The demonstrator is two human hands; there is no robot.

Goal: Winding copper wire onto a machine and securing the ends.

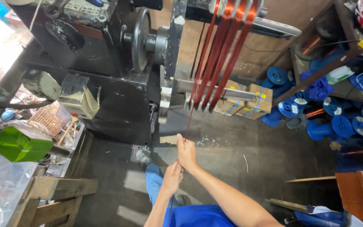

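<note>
Both hands, the right hand (186,152) above the left hand (173,176), close in fists around a thin reddish copper wire strand (188,122), keeping it taut below the copper coil bundles (219,54) on the black winding machine (118,71).

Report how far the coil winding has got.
Done: several bands of copper wire already hang wound on the frame. In hand: the right hand and left hand both grip one strand running up to it. Left: that strand is not yet wound on.
</note>
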